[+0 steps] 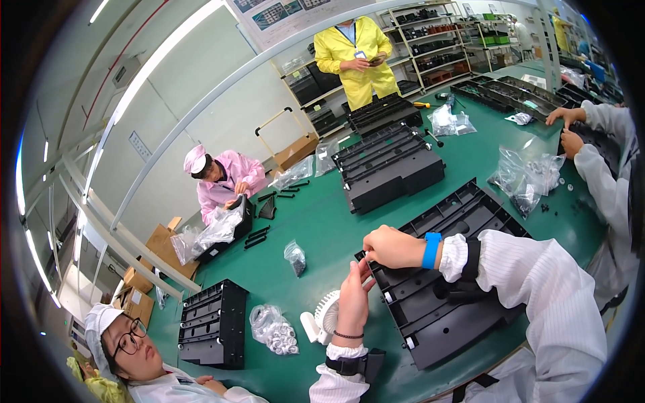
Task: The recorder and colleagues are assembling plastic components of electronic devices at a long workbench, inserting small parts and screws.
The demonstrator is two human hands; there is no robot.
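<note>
A large black plastic frame (437, 316) with ribs and several holes lies tilted on the green table in front of me. At its far left corner my right hand (396, 247), with a blue wristband, is closed with bent fingers; what they pinch is too small to make out. My left hand (352, 299) comes up from below to the same corner, thumb and fingers drawn together against the frame's edge. Its fingertips almost meet those of the right hand. Small white pieces (409, 342) sit along the frame's left side.
Left of my hands are a white handheld fan (327, 314), a bag of white rings (274, 330) and a ribbed black part (213, 326). A black assembly (390, 171) stands farther off; clear bags (527, 178) lie right. Co-workers sit left, far left and right; one stands behind the table.
</note>
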